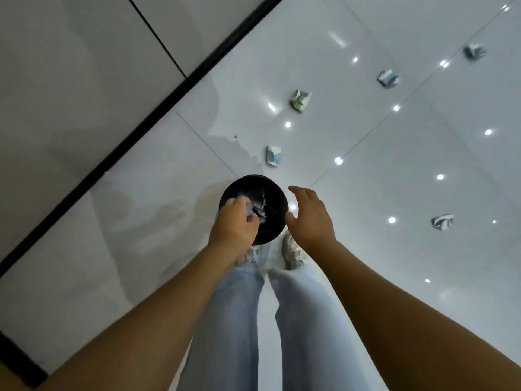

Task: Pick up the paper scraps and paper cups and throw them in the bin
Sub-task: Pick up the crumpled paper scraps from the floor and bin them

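Left hand (235,221) over the black bin (270,230), fingers curled round a paper scrap (251,214). Right hand (308,218) beside the bin, fingers spread, holding nothing. Five crumpled cups on floor beyond, nearest (273,156) just past the bin.

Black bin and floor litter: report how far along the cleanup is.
Done: crumpled paper already lies inside the round black bin. In hand: the left hand holds a bluish paper scrap over the bin; the right hand is open beside it. Left: five crumpled paper pieces on the glossy white tile floor, the nearest just beyond the bin.
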